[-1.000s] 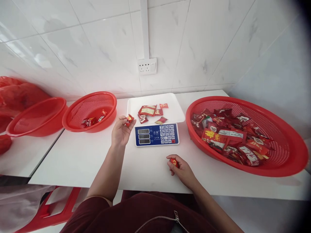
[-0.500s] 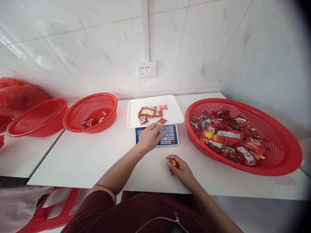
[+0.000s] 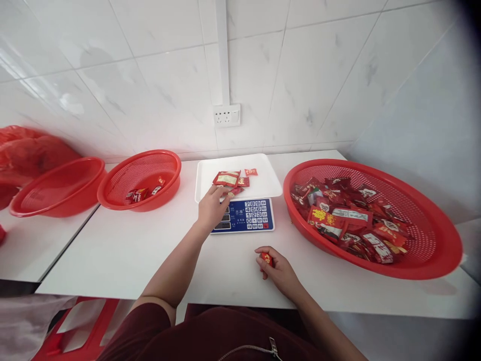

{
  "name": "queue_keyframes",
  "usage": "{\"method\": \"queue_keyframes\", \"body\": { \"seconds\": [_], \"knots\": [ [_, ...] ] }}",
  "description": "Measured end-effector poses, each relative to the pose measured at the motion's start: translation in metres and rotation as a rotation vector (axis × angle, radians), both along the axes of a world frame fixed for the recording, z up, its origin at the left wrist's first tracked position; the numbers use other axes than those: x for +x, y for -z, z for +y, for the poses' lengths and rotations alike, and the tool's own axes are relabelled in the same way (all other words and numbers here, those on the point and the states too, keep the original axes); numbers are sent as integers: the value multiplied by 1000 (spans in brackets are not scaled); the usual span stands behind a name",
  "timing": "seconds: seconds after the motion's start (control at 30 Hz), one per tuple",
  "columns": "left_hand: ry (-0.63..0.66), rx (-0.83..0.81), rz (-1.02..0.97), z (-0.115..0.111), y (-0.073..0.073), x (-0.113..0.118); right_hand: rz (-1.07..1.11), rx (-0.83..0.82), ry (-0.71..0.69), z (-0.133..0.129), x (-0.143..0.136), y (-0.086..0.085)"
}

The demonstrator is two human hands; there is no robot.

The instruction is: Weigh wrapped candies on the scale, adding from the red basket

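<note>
On the white weighing tray [image 3: 266, 185] of the scale, my left hand [image 3: 214, 204] reaches over the front edge. Its fingers are closed on a small red packet [image 3: 236, 191], partly hidden by the fingers. Beside it on the tray lie a larger red and cream packet [image 3: 226, 178], a small red packet [image 3: 244, 181] and another small red one [image 3: 251, 172] farther right. Low over the table, my right hand [image 3: 277, 266] is curled around a small red wrapped packet [image 3: 267, 258] with yellow print. The scale's blue keypad panel [image 3: 240, 216] shows between the hands.
A large red perforated basket [image 3: 443, 235] holding many red packets stands at the right. Left of the scale is a smaller red basket [image 3: 165, 160] with several packets. Farther left are another red basket [image 3: 56, 188] and red plastic bags [image 3: 33, 150]. A wall socket [image 3: 227, 115] is behind.
My left hand has moved left along the tray's front, and the small packet at its fingers has shifted left with it. My right hand still holds its packet. The view has tilted slightly.
</note>
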State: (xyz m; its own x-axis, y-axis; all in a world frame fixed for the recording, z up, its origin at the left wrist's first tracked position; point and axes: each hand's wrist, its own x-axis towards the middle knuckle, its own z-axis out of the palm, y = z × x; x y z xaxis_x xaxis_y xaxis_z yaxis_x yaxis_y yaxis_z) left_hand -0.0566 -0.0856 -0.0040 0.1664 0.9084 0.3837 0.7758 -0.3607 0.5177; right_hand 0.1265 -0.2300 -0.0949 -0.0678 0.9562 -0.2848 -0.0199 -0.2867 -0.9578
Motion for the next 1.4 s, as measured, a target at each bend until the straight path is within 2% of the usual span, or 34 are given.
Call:
{"method": "queue_keyframes", "body": {
  "seconds": [0.13, 0.23, 0.33, 0.43, 0.57, 0.77, 0.9, 1.0, 1.1, 1.23, 1.33, 1.4],
  "knots": [
    [158, -141, -234, -36, 8, -3, 9, -9, 20, 1, -1, -2],
    [316, -237, -244, -74, 22, 4, 53, -32, 27, 2, -5, -5],
    [467, -273, -151, -103, 36, 13, 276, -130, -1, 3, -12, -7],
    [545, -228, -61, -115, 44, 19, 607, -243, -61, 4, -20, -4],
    [526, -176, -30, -113, 48, 21, 789, -243, -107, 5, -25, -4],
    [554, -110, -141, -113, 57, 22, 731, -156, -148, 10, -29, -15],
    [609, -102, -206, -109, 57, 21, 686, -141, -105, 17, -23, -10],
    [500, -42, -190, -92, 51, 13, 626, -189, -107, 20, -14, -2],
    [365, 73, -123, -66, 41, -2, 588, -235, -153, 21, -9, 1],
    [296, 154, -13, -34, 24, -18, 537, -234, -216, 19, -10, 0],
    [282, 159, 18, -26, 16, -21, 501, -232, -209, 17, -11, 0],
    [284, 156, 11, -28, 16, -19, 485, -237, -204, 17, -11, 1]
  ]
}}
